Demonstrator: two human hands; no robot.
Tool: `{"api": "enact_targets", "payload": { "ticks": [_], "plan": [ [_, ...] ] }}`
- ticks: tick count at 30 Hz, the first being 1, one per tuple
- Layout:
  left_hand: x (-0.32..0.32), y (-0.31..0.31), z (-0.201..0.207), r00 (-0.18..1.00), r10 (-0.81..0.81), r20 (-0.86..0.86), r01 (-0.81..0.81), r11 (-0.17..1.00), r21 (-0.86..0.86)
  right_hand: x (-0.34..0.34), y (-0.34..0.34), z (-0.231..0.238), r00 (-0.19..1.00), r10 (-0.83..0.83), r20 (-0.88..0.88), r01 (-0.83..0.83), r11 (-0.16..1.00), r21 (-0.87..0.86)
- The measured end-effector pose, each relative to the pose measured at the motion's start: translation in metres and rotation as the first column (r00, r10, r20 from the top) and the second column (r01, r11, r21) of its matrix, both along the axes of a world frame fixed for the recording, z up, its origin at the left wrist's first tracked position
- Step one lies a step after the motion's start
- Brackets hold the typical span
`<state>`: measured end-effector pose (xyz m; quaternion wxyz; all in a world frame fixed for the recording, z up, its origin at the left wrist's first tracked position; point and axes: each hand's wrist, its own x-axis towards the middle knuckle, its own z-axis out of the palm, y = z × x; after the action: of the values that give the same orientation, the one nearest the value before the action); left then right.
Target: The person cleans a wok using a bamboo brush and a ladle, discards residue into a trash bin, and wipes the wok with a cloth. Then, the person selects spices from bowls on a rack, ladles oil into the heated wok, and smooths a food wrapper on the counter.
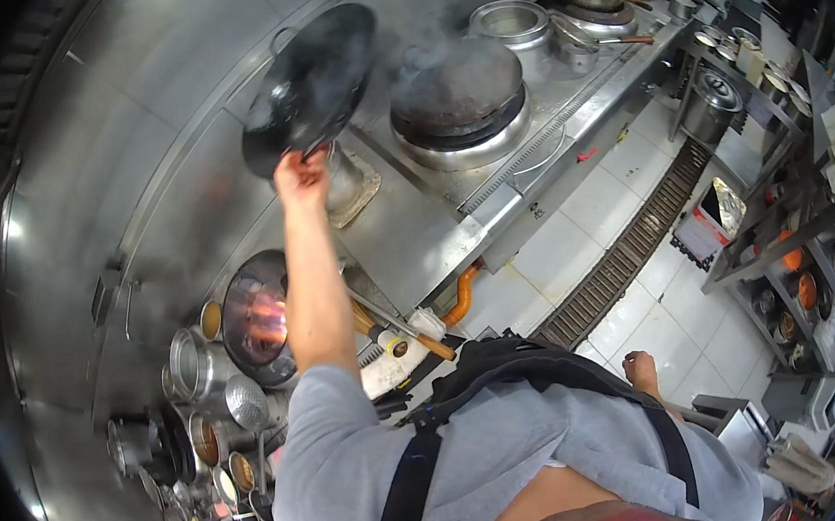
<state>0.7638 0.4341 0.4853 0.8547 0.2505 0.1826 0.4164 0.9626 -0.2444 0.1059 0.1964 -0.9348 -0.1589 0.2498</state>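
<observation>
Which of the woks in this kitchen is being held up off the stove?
The black wok at the upper left, tilted against the steel back wall in the left hand. The steaming wok beside it sits on its burner ring.

A restaurant kitchen: steel wok range (487, 143), lit burner (258, 321), seasoning pots (205, 452)

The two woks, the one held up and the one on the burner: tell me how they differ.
The raised wok is tilted on edge, gripped by the left hand; the seated wok lies level in its burner ring. The raised wok gives off no steam; the seated wok steams. Both are round, dark and blackened.
</observation>
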Motion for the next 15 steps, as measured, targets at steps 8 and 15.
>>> {"api": "enact_targets", "payload": {
  "ticks": [8, 15],
  "plan": [
    [-0.26, -0.072, -0.018, 0.863, 0.453, -0.224, -0.393, 0.88, 0.267, 0.052, 0.052, -0.044, 0.915, 0.402, 0.041, -0.384, 0.897, -0.22],
    [-0.376, -0.16, -0.075, 0.595, 0.692, -0.408, -0.694, 0.699, 0.174, 0.047, 0.161, 0.014, 0.88, 0.471, 0.064, -0.474, 0.879, 0.051]
  ]
}}
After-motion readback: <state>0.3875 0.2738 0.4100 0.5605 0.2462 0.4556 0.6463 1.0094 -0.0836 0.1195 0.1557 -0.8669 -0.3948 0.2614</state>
